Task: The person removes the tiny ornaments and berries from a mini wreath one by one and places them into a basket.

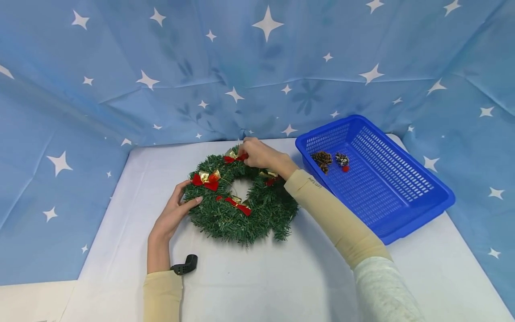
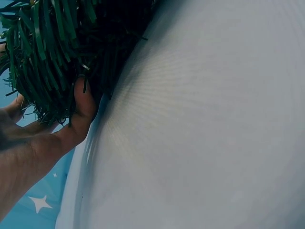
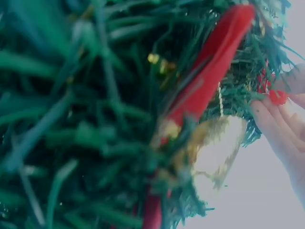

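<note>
While the left hand [image 1: 175, 212] clasps the left rim of the wreath [image 1: 233, 223], which lies on the table [image 1: 241, 286], the right hand [image 1: 257, 154] pinches a red bow [image 1: 230, 158] at the far rim. How this bow is fastened cannot be seen. Caution: a sideways pull could dislodge it; a slack left grip could let the wreath rotate. Further right, a basket [image 1: 386, 179] holds pine cones [image 1: 322, 158].

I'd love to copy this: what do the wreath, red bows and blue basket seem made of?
Wreath: probably plastic; thin, flat green strips with a slight sheen. Red bows: perhaps matte fabric ribbon; soft-looking folds, fibre unclear. Blue basket: likely moulded plastic; smooth, one even colour, slotted walls.
</note>
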Demonstrator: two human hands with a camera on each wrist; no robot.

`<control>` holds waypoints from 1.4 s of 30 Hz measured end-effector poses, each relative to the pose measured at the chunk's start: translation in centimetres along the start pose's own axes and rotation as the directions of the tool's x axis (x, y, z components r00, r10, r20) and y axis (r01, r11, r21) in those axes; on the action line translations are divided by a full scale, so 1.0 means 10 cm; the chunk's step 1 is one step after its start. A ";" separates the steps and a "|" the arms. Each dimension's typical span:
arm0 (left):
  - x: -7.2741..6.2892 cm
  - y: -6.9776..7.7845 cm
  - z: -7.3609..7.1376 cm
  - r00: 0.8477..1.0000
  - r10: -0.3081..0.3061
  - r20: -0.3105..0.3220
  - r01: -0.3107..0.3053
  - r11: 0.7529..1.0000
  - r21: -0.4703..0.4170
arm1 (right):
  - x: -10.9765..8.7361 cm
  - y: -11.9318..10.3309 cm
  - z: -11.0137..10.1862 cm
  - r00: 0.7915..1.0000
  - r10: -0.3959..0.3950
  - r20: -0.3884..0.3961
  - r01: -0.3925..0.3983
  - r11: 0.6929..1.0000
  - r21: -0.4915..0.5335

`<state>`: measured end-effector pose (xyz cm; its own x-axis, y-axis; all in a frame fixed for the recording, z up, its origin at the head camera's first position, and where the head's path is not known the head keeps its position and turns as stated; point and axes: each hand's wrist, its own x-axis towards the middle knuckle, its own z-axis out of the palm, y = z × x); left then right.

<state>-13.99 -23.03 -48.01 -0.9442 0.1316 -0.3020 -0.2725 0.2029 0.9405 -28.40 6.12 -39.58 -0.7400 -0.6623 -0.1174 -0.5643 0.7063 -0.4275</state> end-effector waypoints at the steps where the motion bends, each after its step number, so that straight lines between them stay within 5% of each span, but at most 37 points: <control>1: 0.00 0.00 0.00 1.000 0.000 0.001 0.000 1.000 0.001 | -0.01 0.00 -0.01 1.000 0.009 0.005 -0.009 1.000 0.007; 15: 0.00 0.01 -0.02 1.000 0.002 0.019 -0.002 1.000 0.008 | -0.08 0.05 -0.11 0.999 0.030 -0.014 -0.030 0.999 0.015; 25: -0.01 0.02 -0.03 1.000 0.004 0.023 -0.004 1.000 0.006 | -0.14 0.04 -0.22 0.998 -0.031 -0.046 0.031 1.000 -0.004; 42: 0.00 0.03 -0.03 1.000 -0.004 0.025 0.003 1.000 0.012 | -0.26 0.18 -0.31 0.997 0.014 -0.069 -0.011 0.999 0.038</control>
<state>-14.07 -23.26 -47.71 -0.9384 0.1548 -0.3091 -0.2734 0.2151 0.9376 -28.63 9.87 -37.30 -0.7713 -0.6336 -0.0607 -0.5417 0.7035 -0.4600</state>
